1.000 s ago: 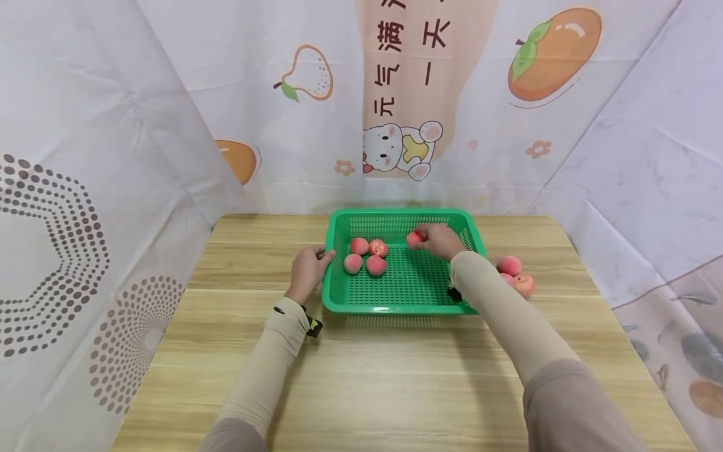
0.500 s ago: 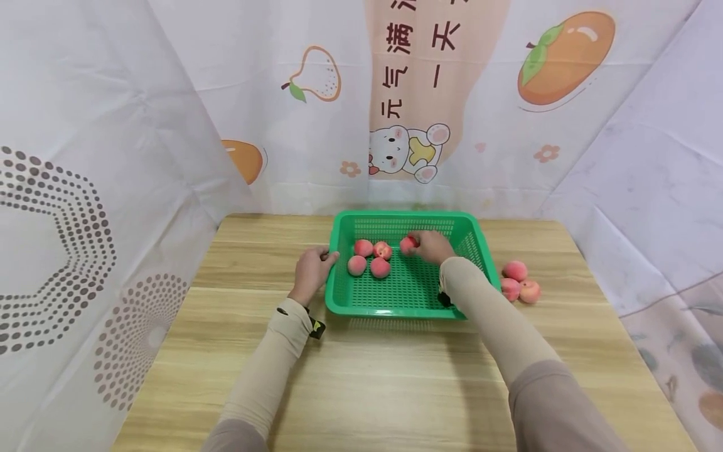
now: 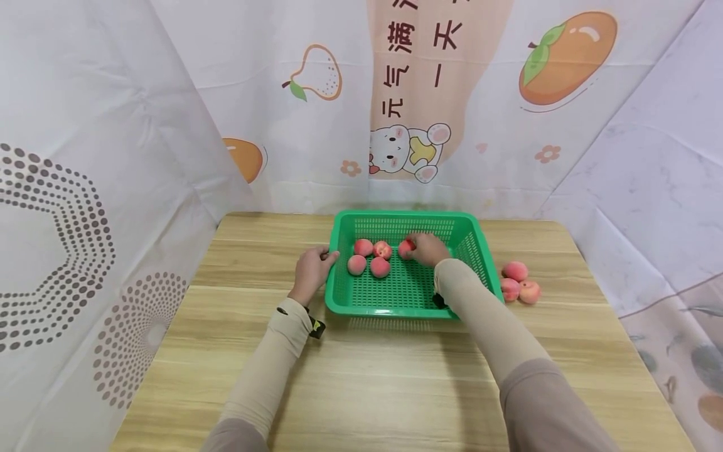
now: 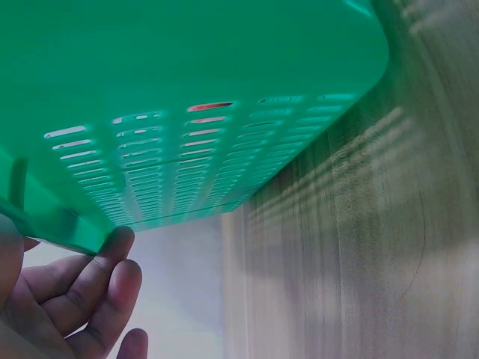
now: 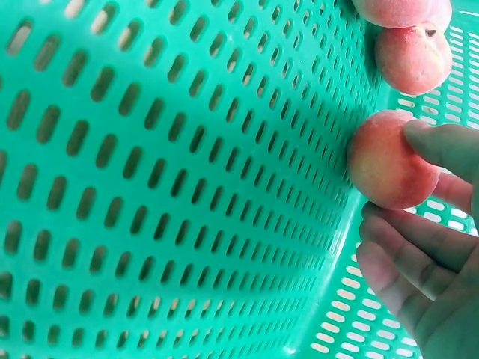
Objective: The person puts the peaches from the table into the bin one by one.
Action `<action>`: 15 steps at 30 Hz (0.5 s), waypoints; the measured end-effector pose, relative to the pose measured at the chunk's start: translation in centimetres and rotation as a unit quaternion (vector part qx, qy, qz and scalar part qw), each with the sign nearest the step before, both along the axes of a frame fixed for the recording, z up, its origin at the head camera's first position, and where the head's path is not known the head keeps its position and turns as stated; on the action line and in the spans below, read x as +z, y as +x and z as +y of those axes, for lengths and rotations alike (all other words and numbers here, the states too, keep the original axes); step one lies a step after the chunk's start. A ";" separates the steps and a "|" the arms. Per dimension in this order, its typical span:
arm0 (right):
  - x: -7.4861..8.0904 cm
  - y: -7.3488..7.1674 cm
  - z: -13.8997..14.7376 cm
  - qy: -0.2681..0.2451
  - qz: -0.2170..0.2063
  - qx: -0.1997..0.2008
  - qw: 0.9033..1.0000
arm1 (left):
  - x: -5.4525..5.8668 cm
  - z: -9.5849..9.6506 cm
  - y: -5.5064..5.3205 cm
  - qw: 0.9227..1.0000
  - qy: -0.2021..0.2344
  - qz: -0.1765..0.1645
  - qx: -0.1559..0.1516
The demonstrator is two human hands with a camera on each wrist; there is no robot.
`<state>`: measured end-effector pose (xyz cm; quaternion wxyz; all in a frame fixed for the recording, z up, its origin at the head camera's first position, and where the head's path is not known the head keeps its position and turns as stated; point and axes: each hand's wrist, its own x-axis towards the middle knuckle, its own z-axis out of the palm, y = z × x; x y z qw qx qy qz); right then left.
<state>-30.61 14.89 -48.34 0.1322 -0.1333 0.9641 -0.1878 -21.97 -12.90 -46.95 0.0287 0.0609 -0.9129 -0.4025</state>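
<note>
A green slotted plastic basket (image 3: 407,312) stands on the wooden table. My left hand (image 3: 312,271) pinches its left rim, thumb on top and fingers beneath, as the left wrist view (image 4: 82,299) also shows from below. Inside the basket my right hand (image 3: 428,249) holds a peach (image 5: 393,161) between thumb and fingers, low over the floor near the back wall. Several other peaches (image 3: 380,267) lie grouped in the left part of the basket. In the right wrist view, a peach (image 5: 414,60) from that group sits just beyond the held one.
Outside the basket's right wall, three peaches (image 3: 529,292) lie together on the table (image 3: 373,383). A printed curtain (image 3: 316,144) hangs right behind the table's far edge, and patterned cloth (image 3: 101,113) flanks the left side.
My right hand has carried the peach leftward and down toward the basket floor, nearer the other peaches. My left hand keeps its place on the rim. The head view has shifted slightly.
</note>
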 end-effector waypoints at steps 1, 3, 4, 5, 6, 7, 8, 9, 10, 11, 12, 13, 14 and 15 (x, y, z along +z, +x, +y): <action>0.0 0.0 -0.1 0.003 -0.001 0.000 1.000 | 0.0 0.0 0.0 1.000 0.000 0.000 0.000; 0.1 0.1 -0.2 0.004 0.000 -0.002 1.000 | 0.0 0.1 0.0 1.000 0.001 0.000 -0.001; 0.1 0.1 -0.2 0.005 0.000 -0.003 1.000 | 0.0 0.1 0.0 1.000 0.001 -0.001 0.000; 0.1 0.1 -0.2 0.006 0.002 -0.004 1.000 | 0.0 0.1 0.0 1.000 0.001 -0.002 0.000; 0.2 0.2 -0.2 0.006 0.003 -0.003 1.000 | 0.0 0.1 0.0 1.000 0.001 -0.002 -0.001; 0.2 0.2 -0.2 0.007 0.003 -0.004 1.000 | 0.0 0.1 0.0 1.000 0.000 -0.003 -0.001; 0.2 0.3 -0.1 0.006 0.003 -0.007 1.000 | 0.0 0.1 0.0 1.000 0.000 -0.004 -0.002; 0.2 0.3 -0.1 0.006 0.002 -0.007 1.000 | -0.1 0.1 0.0 1.000 0.000 -0.005 -0.001; 0.2 0.4 -0.1 0.008 0.001 -0.007 1.000 | -0.1 0.0 0.0 1.000 -0.001 -0.005 -0.002; 0.2 0.4 0.0 0.009 0.002 -0.008 1.000 | -0.1 0.0 0.0 1.000 -0.002 -0.005 -0.002; 0.2 0.4 0.0 0.010 0.000 -0.009 1.000 | -0.1 0.0 0.0 1.000 -0.002 -0.005 -0.002; 0.2 0.4 0.1 0.011 0.000 -0.009 1.000 | -0.1 0.0 0.0 1.000 -0.002 -0.005 -0.001; 0.1 0.4 0.1 0.011 0.000 -0.009 1.000 | -0.1 0.0 0.0 1.000 -0.002 -0.004 -0.001; 0.1 0.3 0.2 0.012 0.000 -0.008 1.000 | -0.1 0.0 0.0 1.000 -0.002 -0.004 -0.001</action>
